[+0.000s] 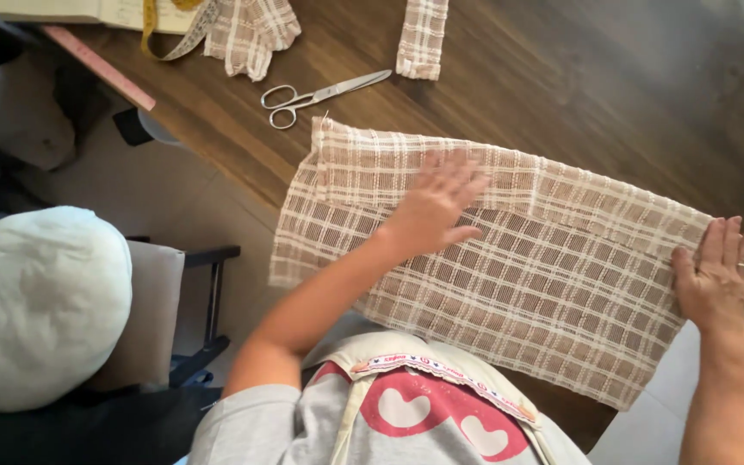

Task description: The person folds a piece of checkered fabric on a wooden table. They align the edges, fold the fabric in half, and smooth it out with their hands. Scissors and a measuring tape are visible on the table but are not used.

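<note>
Seen from the head camera, a large beige plaid cloth (510, 284) lies spread on the dark wooden table (613, 95), its near edge hanging over the table's edge, with the left hand (437, 207) pressed flat and open-fingered on its upper middle and the right hand (721, 275) flat, fingers spread, on its right end. Farther back, apart from the cloth, lie silver scissors (320, 95), a narrow plaid strip (422, 39), another plaid scrap (247, 30) and a yellow tape measure (152, 34).
</note>
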